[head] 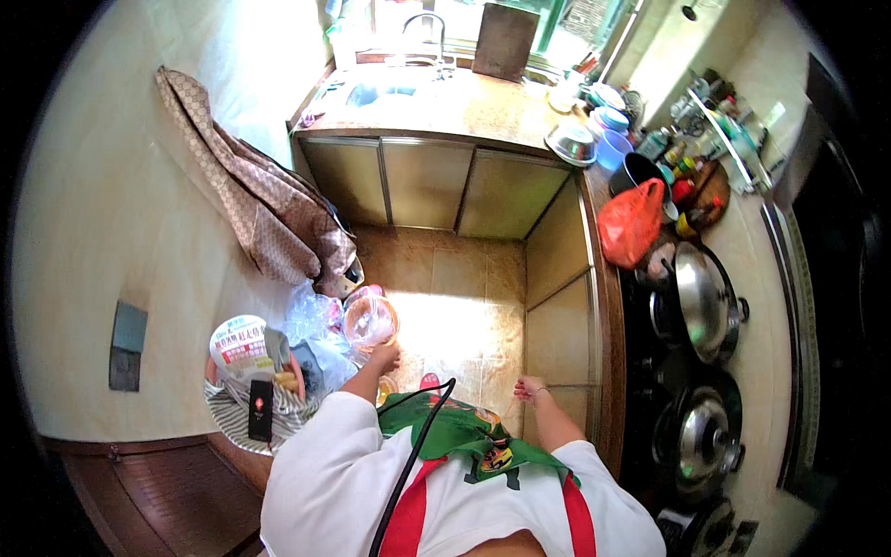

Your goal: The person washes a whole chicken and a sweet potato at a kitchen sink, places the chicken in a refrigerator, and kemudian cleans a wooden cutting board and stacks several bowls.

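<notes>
My left hand (385, 357) is low at the left, at the near rim of a round orange basket (395, 322) lined with a clear plastic bag; whether the fingers grip the rim cannot be told. Crumpled clear plastic bags (306, 313) lie just left of the basket. My right hand (530, 388) hangs at the right, near the cabinet doors, with its fingers curled; nothing shows in it. A green apron (431, 411) with red straps covers my front, and a black cable (418, 452) runs over it.
Ahead are a counter (473, 115) with a sink (383, 94) and a faucet (441, 42). On the right counter stand a red plastic bag (630, 223) and lidded pans (703, 299). Patterned cloth (257, 209) hangs at the left wall, above a striped cloth (233, 418) and a black box (260, 411).
</notes>
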### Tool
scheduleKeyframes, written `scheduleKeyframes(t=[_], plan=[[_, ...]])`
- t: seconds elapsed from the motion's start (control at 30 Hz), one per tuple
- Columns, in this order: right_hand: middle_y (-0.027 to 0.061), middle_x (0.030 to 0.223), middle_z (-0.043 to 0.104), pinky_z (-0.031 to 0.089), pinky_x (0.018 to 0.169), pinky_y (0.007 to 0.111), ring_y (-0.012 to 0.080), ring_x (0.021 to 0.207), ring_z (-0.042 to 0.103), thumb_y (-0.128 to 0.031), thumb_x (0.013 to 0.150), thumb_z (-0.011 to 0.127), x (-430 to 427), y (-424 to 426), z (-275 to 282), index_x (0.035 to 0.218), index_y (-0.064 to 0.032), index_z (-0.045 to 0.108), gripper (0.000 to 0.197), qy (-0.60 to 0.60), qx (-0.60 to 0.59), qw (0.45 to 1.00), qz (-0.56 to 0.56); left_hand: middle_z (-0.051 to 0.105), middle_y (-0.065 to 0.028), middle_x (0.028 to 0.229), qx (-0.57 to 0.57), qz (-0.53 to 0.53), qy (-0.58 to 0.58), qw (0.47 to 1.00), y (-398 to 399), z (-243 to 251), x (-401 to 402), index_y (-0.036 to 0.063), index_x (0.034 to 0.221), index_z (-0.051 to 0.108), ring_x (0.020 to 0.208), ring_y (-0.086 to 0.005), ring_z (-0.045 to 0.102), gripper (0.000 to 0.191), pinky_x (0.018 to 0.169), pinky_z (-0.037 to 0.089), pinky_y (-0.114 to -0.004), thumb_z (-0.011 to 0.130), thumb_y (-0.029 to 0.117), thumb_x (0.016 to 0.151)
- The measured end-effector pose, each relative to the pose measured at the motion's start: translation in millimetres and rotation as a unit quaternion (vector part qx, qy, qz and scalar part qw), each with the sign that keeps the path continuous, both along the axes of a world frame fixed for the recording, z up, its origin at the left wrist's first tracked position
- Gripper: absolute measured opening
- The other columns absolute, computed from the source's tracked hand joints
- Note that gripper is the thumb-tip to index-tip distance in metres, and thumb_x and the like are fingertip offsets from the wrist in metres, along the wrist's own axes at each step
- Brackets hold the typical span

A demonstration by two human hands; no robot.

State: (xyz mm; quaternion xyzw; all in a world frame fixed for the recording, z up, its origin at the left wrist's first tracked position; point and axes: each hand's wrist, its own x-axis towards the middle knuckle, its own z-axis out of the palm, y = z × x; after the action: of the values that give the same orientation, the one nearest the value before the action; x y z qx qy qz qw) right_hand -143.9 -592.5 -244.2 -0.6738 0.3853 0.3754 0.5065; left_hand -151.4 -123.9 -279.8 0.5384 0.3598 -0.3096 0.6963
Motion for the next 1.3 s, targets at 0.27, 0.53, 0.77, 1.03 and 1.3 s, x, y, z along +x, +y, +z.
scheduleKeyframes(t=[0.27, 0.53, 0.77, 1.03, 1.3], plan=[[0.0071, 0.084, 0.065, 0.052, 0.052, 0.029, 0.0181, 0.065, 0.065, -0.028, 0.09, 0.056, 181.3, 42.0, -12.0, 0.099, -0.0059, 0.057, 0.024, 0.001, 0.063, 0.997, -0.042, 0.064, -0.0054, 0.084, 0.111, -0.045, -0.041, 0.992, -11.3, 54.1, 204.6, 0.0087, 0.096, 0.062, 0.061, -0.0163, 0.061, 0.019, 0.05, 0.046, -0.028, 0.059, 0.021, 0.082], [0.0069, 0.077, 0.065, 0.049, 0.049, 0.028, 0.0167, 0.059, 0.063, -0.025, 0.09, 0.06, 427.3, 130.0, -1.0, 0.095, -0.0051, 0.061, 0.021, -0.051, 0.059, 0.994, 0.073, 0.066, -0.003, 0.087, 0.171, -0.049, -0.026, 0.984, 9.3, 81.9, 330.8, 0.0084, 0.099, 0.064, 0.066, -0.0143, 0.062, 0.02, 0.059, 0.049, -0.031, 0.063, 0.022, 0.085], [-0.0012, 0.07, 0.061, 0.045, 0.05, 0.024, 0.0082, 0.057, 0.055, -0.019, 0.088, 0.063, 623.0, 251.5, 74.7, 0.082, -0.005, 0.064, 0.016, -0.246, 0.115, 0.914, 0.303, 0.067, -0.0058, 0.087, 0.293, 0.042, -0.21, 0.932, 47.4, 125.9, 451.1, 0.0036, 0.102, 0.064, 0.073, -0.0143, 0.062, 0.021, 0.066, 0.052, -0.03, 0.064, 0.013, 0.083], [0.0013, 0.08, 0.066, 0.048, 0.063, 0.021, 0.0063, 0.069, 0.059, -0.018, 0.091, 0.061, 776.1, 363.4, 167.4, 0.093, -0.0008, 0.066, 0.018, -0.352, 0.258, 0.843, 0.313, 0.069, -0.0053, 0.084, 0.312, 0.097, -0.337, 0.883, 121.6, 198.3, 626.1, 0.0016, 0.098, 0.067, 0.074, -0.0088, 0.063, 0.015, 0.07, 0.052, -0.025, 0.06, 0.008, 0.085], [0.005, 0.082, 0.068, 0.049, 0.065, 0.022, 0.01, 0.071, 0.063, -0.01, 0.088, 0.06, 1020.1, 419.4, 192.3, 0.091, 0.0003, 0.065, 0.013, -0.472, 0.034, 0.868, 0.15, 0.067, -0.004, 0.081, 0.218, 0.147, -0.367, 0.892, 224.1, 180.4, 776.5, 0.0009, 0.098, 0.065, 0.072, -0.0097, 0.061, 0.014, 0.069, 0.051, -0.025, 0.058, 0.006, 0.087]])
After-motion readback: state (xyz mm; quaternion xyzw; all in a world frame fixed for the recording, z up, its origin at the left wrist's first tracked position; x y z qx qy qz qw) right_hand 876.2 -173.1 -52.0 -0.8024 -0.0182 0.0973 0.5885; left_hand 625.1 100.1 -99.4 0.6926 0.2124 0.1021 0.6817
